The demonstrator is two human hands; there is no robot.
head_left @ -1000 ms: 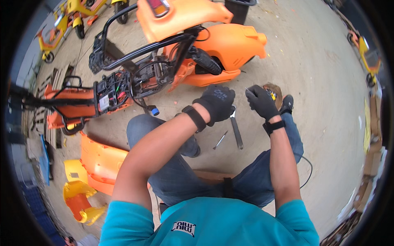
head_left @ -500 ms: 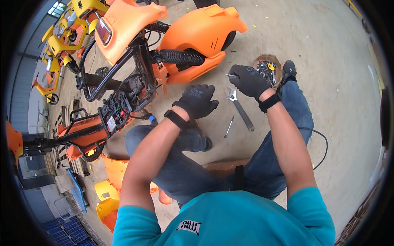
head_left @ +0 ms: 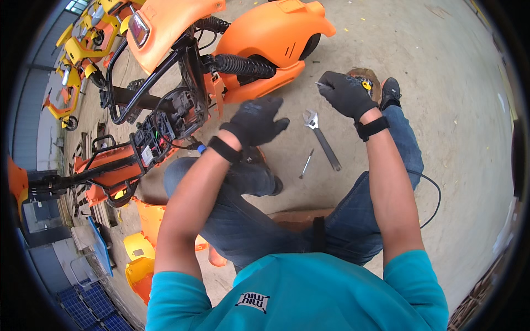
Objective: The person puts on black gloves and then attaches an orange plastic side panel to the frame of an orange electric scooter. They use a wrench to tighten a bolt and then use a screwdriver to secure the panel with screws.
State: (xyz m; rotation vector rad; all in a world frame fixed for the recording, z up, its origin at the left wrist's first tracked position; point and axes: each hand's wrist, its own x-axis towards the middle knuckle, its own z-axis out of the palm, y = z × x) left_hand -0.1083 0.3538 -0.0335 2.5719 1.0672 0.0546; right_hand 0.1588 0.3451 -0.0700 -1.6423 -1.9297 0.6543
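Note:
My right hand (head_left: 345,95), in a black glove, is closed around a small thin metal piece (head_left: 324,85) whose tip pokes out by the thumb and index finger; the rest is hidden in the fist. It hovers beside a round container (head_left: 359,72) of loose metal fasteners, partly covering it. My left hand (head_left: 256,120), gloved too, is in the air near the scooter's frame, thumb apart, a little blurred, with nothing visible in it. On the floor between the hands lie an adjustable wrench (head_left: 323,142) and a slim screwdriver (head_left: 306,164).
A partly stripped orange scooter (head_left: 265,41) with bare black frame and exposed wiring (head_left: 160,129) stands at the left. Orange and yellow panels (head_left: 141,248) lie by my left leg. Yellow scooters (head_left: 83,49) line the far left. A black cable (head_left: 436,193) curves beside my right knee.
My right hand has moved right, closer to the container of fasteners, keeping hold of the metal piece. The left hand has shifted slightly left and up. The view has tilted a little.

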